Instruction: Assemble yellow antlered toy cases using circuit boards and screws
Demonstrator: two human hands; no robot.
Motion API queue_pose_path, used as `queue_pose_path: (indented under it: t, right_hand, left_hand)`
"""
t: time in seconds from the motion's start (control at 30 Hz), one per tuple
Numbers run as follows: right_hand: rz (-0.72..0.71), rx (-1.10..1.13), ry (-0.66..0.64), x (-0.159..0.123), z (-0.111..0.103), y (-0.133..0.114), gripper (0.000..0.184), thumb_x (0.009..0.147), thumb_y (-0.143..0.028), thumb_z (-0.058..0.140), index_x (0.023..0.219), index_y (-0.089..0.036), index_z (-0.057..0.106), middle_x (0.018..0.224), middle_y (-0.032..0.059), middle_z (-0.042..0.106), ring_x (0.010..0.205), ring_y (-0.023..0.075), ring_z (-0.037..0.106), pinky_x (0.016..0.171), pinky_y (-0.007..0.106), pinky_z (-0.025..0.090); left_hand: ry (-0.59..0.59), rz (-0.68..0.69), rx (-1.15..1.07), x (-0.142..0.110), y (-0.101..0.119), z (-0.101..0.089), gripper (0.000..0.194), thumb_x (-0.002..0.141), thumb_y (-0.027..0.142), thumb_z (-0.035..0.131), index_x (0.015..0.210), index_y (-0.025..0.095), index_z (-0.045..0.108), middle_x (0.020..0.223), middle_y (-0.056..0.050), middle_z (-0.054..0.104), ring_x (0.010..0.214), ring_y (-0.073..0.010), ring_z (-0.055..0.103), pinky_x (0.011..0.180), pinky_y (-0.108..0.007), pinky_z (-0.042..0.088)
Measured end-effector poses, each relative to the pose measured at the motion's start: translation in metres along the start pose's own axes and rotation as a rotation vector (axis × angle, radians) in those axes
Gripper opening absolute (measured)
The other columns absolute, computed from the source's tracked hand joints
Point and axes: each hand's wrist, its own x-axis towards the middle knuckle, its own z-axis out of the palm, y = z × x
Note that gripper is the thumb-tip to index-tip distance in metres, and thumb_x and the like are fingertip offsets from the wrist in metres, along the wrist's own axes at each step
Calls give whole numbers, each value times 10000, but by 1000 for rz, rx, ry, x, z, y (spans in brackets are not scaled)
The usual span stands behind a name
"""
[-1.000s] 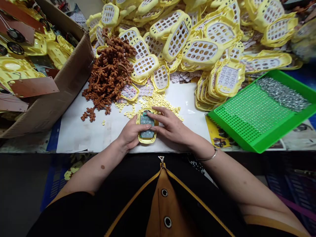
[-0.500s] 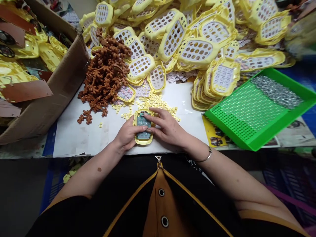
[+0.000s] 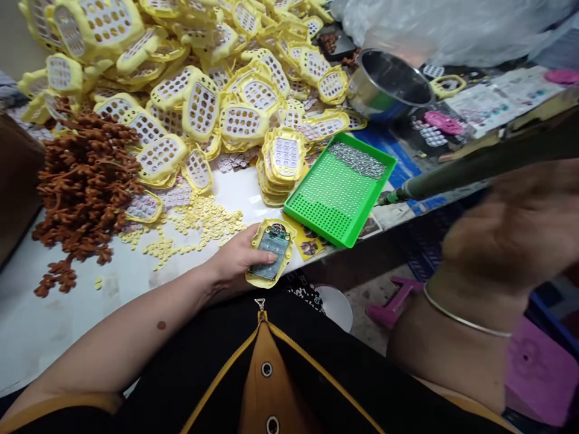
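Observation:
My left hand (image 3: 239,258) grips a yellow plastic toy casing half (image 3: 260,280), its thumb pressed on the blue-grey circuit board (image 3: 272,244) inside. Thin wires show at the board's top end. My right hand (image 3: 502,229), with a bangle at the wrist, is off to the right and smeared by motion. Close by it lies a dark screwdriver (image 3: 452,172) with a green collar, its tip pointing left toward the green tray (image 3: 312,223). Whether my right fingers touch the screwdriver cannot be made out.
Small screws (image 3: 357,160) fill the tray's far end. Yellow casings (image 3: 244,126) are heaped at the back, beside brown plastic parts (image 3: 85,187) and loose yellow pieces (image 3: 203,220). A metal pot (image 3: 389,84) stands back right; a pink stool (image 3: 538,367) is below.
My right hand has left the circuit board and swung far right. My left hand still holds the casing. The view has turned right, bringing the screwdriver and pot into sight.

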Motion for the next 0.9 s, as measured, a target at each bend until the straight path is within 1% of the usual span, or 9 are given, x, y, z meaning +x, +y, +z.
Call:
queue_pose_path:
  t: [0.03,0.1,0.17,0.27,0.37,0.47,0.6,0.77,0.9]
  right_hand:
    - [-184,-102,15,7,-6,-3,140,641,-336,836,728,-300,732,883,-48,709,964,201,701,736,302,577]
    - [-418,-316,-26,15,-9,-5,223,617,-194,858,775,-297,739,806,-28,689,814,149,677,780,290,558]
    - [-403,-353,-95,18,-2,-3,195,647,-228,833,799,-293,730,736,-16,632,689,143,625,707,308,545]
    - [-333,-269,-224,19,21,3,105,744,-378,712,795,-292,676,650,-22,532,534,137,541,524,325,489]
    - [-382,-197,-305,25,42,19,141,782,-429,647,847,-306,624,531,-66,410,407,118,439,405,293,410]
    - [-455,-210,-353,34,51,44,226,750,-462,689,893,-312,597,530,-80,412,400,115,442,391,286,413]
    - [-478,-272,-392,42,50,69,242,780,-472,666,934,-312,569,566,-78,450,424,118,470,417,294,445]
    - [-476,-280,-385,46,49,77,227,786,-473,665,920,-314,574,603,-67,466,417,104,463,413,290,442]
    - [-473,-221,-395,47,49,79,211,783,-429,679,943,-314,604,597,-66,451,428,107,489,410,287,439]
  left_hand:
    - [-17,-20,3,8,-3,6,504,559,60,786,1016,157,599,847,-50,708,707,-183,663,682,-319,522]
    - [-21,-68,-1,20,-7,14,497,551,54,779,1002,156,595,850,-52,702,695,-180,658,665,-318,521]
    - [-1,-106,-9,25,-11,19,507,555,64,778,1015,159,588,863,-62,701,687,-186,660,649,-325,525]
    - [44,-111,-35,25,-13,20,530,561,76,784,1040,165,574,876,-66,705,690,-193,667,651,-333,538]
    - [84,-111,-76,23,-13,21,543,564,84,791,1048,168,561,900,-73,715,715,-200,678,666,-338,552]
    - [104,-129,-94,22,-13,22,560,567,100,802,1064,168,553,901,-77,722,730,-205,684,676,-340,559]
    - [103,-142,-91,23,-13,21,584,571,124,812,1093,173,554,902,-71,723,739,-207,684,683,-340,558]
    - [84,-155,-78,25,-13,19,570,599,142,808,1112,180,562,935,-73,723,763,-208,688,702,-337,549]
    - [74,-153,-88,25,-14,18,573,605,145,809,1122,182,564,956,-76,721,774,-206,686,699,-326,543]
